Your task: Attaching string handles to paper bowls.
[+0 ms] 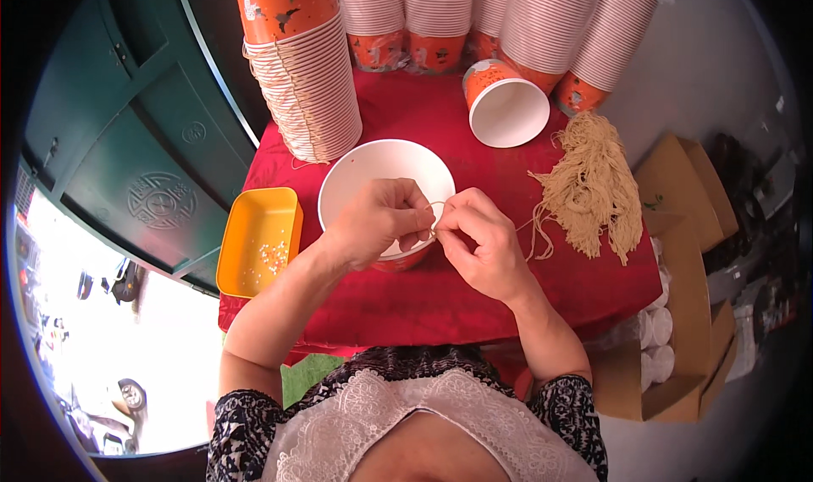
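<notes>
Over the near right rim of a white-lined paper bucket (383,167), my left hand (385,215) and my right hand (483,236) come close together. A thin beige string (435,204) runs between them in a small loop, its ends pinched in the fingers of both hands. The bucket stands upright on the red cloth, its orange outside showing a little below the rim. To the right lies a loose bundle of beige string (593,185). Left of the bucket is a yellow tray (227,262) with small white and orange bits in it.
A tall stack of paper buckets (306,92) wound with string stands at the back left. More stacks (440,8) line the far edge. One bucket (510,113) lies on its side. Open cardboard boxes (682,329) are right of the red-covered table (474,308); a green door (152,160) is left.
</notes>
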`<state>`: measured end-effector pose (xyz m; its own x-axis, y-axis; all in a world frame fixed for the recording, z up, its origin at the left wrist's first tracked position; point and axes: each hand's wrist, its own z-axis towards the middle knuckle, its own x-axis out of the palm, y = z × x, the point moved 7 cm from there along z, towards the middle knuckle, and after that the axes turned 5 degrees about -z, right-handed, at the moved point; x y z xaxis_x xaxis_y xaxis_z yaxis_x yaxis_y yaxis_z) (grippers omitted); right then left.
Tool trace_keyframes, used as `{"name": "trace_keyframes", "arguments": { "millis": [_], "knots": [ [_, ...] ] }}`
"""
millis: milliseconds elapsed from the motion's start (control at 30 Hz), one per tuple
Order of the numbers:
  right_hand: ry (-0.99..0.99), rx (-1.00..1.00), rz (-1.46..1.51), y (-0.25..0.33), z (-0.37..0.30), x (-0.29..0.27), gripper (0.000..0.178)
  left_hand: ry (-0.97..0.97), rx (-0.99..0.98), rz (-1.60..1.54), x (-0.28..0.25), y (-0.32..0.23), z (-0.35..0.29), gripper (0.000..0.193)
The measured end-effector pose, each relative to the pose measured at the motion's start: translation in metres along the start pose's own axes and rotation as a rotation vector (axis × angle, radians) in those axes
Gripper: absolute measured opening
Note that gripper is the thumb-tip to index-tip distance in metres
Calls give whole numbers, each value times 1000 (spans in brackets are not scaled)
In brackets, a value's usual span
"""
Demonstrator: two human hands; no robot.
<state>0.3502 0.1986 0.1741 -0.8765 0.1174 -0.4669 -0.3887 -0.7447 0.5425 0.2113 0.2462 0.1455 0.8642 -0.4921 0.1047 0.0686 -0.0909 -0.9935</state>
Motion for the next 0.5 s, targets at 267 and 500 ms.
{"name": "trace_keyframes", "arguments": {
  "millis": [267, 500],
  "knots": [
    [33, -11, 23, -2, 2, 0, 15, 9, -9, 25, 1, -3, -1, 9],
    [18, -7, 23, -4, 1, -2, 15, 11, -15, -2, 1, 1, 2, 9]
  ]
}}
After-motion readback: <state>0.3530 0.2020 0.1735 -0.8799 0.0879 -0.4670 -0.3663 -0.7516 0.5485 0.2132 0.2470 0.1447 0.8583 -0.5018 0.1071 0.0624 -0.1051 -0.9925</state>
